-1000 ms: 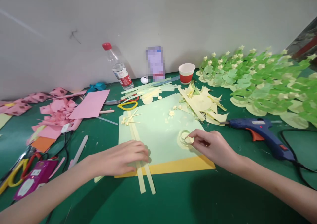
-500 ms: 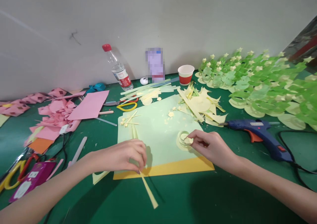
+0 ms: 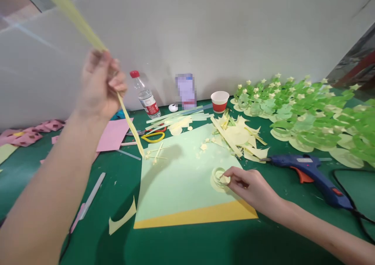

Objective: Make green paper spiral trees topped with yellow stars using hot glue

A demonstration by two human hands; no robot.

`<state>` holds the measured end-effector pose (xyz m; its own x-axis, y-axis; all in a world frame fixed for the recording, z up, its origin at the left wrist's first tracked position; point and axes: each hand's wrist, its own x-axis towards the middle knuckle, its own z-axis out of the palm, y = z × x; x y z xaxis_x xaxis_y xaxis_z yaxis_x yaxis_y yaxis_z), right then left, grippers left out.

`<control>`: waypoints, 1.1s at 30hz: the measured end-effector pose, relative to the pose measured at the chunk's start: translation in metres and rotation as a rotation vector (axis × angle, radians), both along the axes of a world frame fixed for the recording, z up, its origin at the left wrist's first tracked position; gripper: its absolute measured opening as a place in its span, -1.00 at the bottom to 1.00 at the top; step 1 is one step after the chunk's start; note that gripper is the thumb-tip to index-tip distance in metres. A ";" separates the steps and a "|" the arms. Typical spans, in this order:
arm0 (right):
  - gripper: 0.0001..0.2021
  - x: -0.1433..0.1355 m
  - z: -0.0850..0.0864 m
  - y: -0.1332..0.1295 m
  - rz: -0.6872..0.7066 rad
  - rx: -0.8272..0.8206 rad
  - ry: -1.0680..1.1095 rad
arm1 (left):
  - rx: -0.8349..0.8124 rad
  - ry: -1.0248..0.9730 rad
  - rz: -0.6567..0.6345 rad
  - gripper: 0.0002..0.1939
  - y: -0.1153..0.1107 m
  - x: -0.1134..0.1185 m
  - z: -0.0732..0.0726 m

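Observation:
My left hand is raised over the left side of the table, closed around a pale yellow paper strip. One end of the strip, blurred, points to the upper left; the other hangs down near some thin paper stems. Low over the light green sheet, my right hand pinches a small pale paper piece between thumb and fingertips. That piece sits at the edge of a round pale paper base with curled rings. The sheet lies over a yellow-orange one.
A blue glue gun lies at right, its cord trailing. Behind it stand several green paper plants. Paper scraps, a paper cup, a bottle, yellow-handled scissors and pink paper line the back.
My left hand has risen up and left from the sheet, carrying the paper strip with it. My right hand stays at the round paper base. The view has tilted up slightly.

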<state>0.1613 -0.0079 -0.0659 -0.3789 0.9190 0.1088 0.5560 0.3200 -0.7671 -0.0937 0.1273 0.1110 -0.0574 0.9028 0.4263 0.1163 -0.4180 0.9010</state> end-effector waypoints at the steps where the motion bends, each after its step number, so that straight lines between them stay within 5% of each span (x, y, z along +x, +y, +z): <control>1: -0.86 0.000 -0.001 0.000 -0.002 0.003 -0.003 | 0.007 0.271 -0.005 -0.84 0.012 0.000 0.000; 3: -0.87 0.000 -0.002 0.000 -0.007 0.012 -0.012 | -0.100 0.714 -0.076 -0.80 0.033 0.002 -0.010; 12: -0.83 -0.003 -0.002 -0.001 0.020 0.016 -0.036 | -0.303 1.254 -0.326 -0.73 0.107 0.042 -0.103; 15: -0.81 -0.004 -0.001 -0.001 0.023 0.001 -0.040 | -0.286 1.309 -0.359 -0.71 0.122 0.055 -0.113; 21: -0.81 -0.003 -0.003 0.002 -0.002 -0.009 -0.043 | -0.165 1.289 -0.264 -0.71 0.133 0.067 -0.112; 27: -0.81 -0.002 -0.002 0.003 0.014 -0.028 -0.026 | -0.028 1.212 -0.145 -0.73 0.096 0.060 -0.110; 33: -0.84 -0.003 -0.002 0.003 -0.012 -0.005 0.030 | 0.032 1.228 -0.153 -0.80 -0.012 0.055 -0.112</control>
